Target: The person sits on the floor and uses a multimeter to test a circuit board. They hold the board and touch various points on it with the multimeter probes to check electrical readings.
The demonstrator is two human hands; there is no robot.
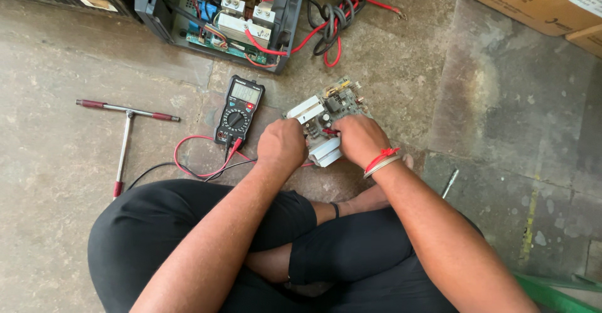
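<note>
Crossed legs in black cloth [188, 225] nearest; both hands, left [282, 144] and right [359, 139], curl tight round grey-green circuit board with white blocks [326, 115] on rough concrete floor [63, 100], beside black multimeter [239, 110].

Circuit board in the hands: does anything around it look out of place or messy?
The circuit board sits on bare floor, tilted, both hands on it. Behind it, an open casing has its wiring exposed, with red and black cables tangled loosely. A screwdriver lies apart.
</note>
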